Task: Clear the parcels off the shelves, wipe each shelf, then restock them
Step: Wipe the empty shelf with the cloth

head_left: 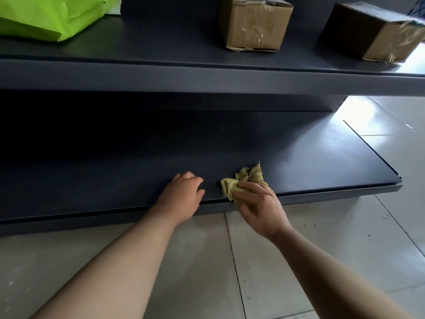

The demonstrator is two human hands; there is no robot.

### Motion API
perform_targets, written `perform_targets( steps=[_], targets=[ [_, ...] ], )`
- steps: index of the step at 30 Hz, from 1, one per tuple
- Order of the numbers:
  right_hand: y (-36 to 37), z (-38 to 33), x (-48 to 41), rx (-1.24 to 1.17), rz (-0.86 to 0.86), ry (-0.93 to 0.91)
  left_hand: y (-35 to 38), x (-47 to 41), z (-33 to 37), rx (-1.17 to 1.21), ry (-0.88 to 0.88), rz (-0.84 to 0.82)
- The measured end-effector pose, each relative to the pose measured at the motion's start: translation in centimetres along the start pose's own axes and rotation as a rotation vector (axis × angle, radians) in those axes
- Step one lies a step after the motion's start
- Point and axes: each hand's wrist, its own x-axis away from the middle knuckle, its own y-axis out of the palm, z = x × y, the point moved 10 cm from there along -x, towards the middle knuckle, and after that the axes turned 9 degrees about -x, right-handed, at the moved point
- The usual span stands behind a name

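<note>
- The tiled floor (207,272) lies nearest me, under both forearms
- My left hand (181,192) rests on the front edge of the lower shelf (310,157), fingers relaxed and a little bent, holding nothing; I judge it a brace while I lean in
- Just right of it, not touching, my right hand (257,203) pinches a crumpled yellow-green rag (243,180) between thumb and fingers
- The rag sits on the shelf at its front lip, mostly beyond my fingertips; the wad runs roughly along the shelf edge, one frayed corner pointing away from me
- To wipe well I would flatten it under my palm and sweep lengthways along the shelf, working from the dark back toward me
- Farther off, above both hands, the upper shelf (161,74) carries two taped cardboard boxes (253,21) (372,31) up and right of my right hand, and a lime-green bag (53,17) far left of my left; that shelf looks not yet cleared
</note>
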Motion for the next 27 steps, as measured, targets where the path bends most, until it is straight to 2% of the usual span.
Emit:
perform_targets(
  steps=[2,4,7,11,14,18,22,27],
  targets=[
    [-1.4,0.8,-0.2,-0.173,0.129,0.113,0.5,-0.8,1.1,0.163,-0.036,0.003],
    [-2.6,2.8,-0.4,-0.324,0.237,0.317,1.5,-1.7,2.5,0.290,-0.081,-0.050],
    [-3.7,4.5,0.4,-0.488,0.289,0.558,2.2,-1.9,4.6,0.372,-0.117,-0.116],
    [-7.4,4.3,3.3,-0.625,0.369,0.776,1.2,-0.8,6.7,0.403,-0.160,-0.191],
    [-9.2,3.3,6.0,-0.756,0.419,0.934,0.0,1.4,8.0,0.518,-0.244,-0.292],
    [-13.8,0.8,10.2,-0.837,0.514,1.148,-5.4,4.3,12.1,0.649,-0.282,-0.343],
    [-19.6,-2.8,14.0,-0.947,0.591,1.387,-13.6,6.1,17.6,0.632,-0.215,-0.353],
    [-27.2,-8.7,16.3,-1.047,0.635,1.528,-22.9,7.3,24.6,0.671,-0.126,-0.469]
  ],
)
